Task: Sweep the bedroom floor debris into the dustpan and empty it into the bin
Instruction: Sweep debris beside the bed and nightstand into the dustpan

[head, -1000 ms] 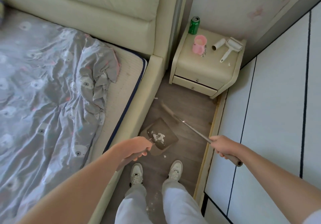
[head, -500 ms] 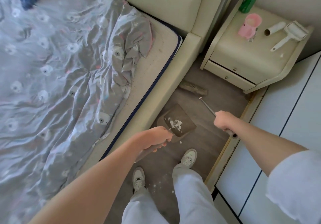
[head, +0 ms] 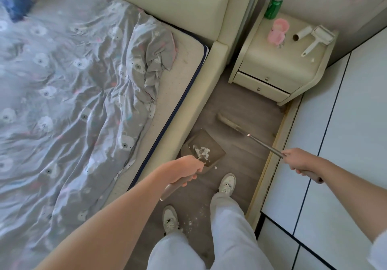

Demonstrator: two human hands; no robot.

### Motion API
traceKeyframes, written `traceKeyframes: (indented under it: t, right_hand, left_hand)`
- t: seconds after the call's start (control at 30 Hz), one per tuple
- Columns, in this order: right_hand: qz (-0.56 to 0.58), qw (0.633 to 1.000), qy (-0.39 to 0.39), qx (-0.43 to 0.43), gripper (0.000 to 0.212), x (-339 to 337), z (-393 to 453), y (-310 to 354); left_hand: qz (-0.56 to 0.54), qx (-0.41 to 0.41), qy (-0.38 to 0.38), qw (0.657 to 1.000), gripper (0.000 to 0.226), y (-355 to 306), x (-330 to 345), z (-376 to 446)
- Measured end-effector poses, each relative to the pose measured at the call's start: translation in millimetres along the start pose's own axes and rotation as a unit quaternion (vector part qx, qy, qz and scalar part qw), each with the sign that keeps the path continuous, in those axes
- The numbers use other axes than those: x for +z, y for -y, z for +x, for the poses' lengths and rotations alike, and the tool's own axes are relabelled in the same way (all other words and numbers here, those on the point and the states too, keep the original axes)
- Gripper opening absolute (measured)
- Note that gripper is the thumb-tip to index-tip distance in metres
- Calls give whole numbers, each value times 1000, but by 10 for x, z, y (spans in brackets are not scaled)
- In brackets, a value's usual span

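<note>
My left hand (head: 182, 170) grips the handle of a grey-brown dustpan (head: 206, 143) that rests on the floor beside the bed frame. White crumbled debris (head: 202, 152) lies inside the pan. One white bit (head: 215, 167) sits just outside its near edge. More white crumbs (head: 193, 220) are scattered on the floor between my shoes. My right hand (head: 298, 161) holds the metal handle of a broom, and its head (head: 229, 122) rests on the floor beyond the dustpan, near the nightstand. No bin is in view.
The bed (head: 83, 93) with a grey patterned sheet fills the left. A cream nightstand (head: 280, 68) carries a green can (head: 273, 7), a pink cup (head: 278, 32) and a lint roller (head: 317, 39). White wardrobe doors (head: 335, 144) bound the narrow floor strip on the right.
The broom head has swung away from the dustpan toward the nightstand. My feet have shifted. The dustpan stays on the floor with the debris in it.
</note>
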State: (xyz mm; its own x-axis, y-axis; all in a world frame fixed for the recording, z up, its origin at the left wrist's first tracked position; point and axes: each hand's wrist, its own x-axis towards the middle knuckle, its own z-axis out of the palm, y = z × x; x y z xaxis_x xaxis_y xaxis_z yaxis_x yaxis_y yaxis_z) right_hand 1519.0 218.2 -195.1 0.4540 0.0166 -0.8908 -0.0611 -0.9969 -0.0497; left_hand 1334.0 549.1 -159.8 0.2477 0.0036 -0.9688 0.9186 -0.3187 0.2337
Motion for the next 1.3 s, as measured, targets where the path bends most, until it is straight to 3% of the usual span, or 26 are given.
traceKeyframes:
  t: [0.07,0.27,0.5,0.7,0.93,1.1,1.3]
  right_hand:
    - [-16,1000,-11,-10,23,146,87,227]
    - [-78,996,-4,-41,50,652,406,856]
    - [-106,993,-11,-41,65,752,288,721]
    - [-208,976,-25,-57,65,1030,7,854]
    - [-223,972,-60,-53,70,1341,-246,822]
    - [-310,948,-69,-35,75,1590,-509,785]
    - [-290,949,-122,13,59,1976,-757,602]
  left_hand:
    - [-8,2,-1,1000,31,137,-33,-62]
    - [-13,2,8,1000,30,404,-41,-60]
    - [-38,-15,12,999,31,347,69,-139]
    - [-5,0,27,1000,29,687,67,-308]
    - [49,18,26,998,29,1136,58,-464]
    - [111,29,25,993,29,1390,124,-517]
    - [126,18,23,992,20,1552,316,-518]
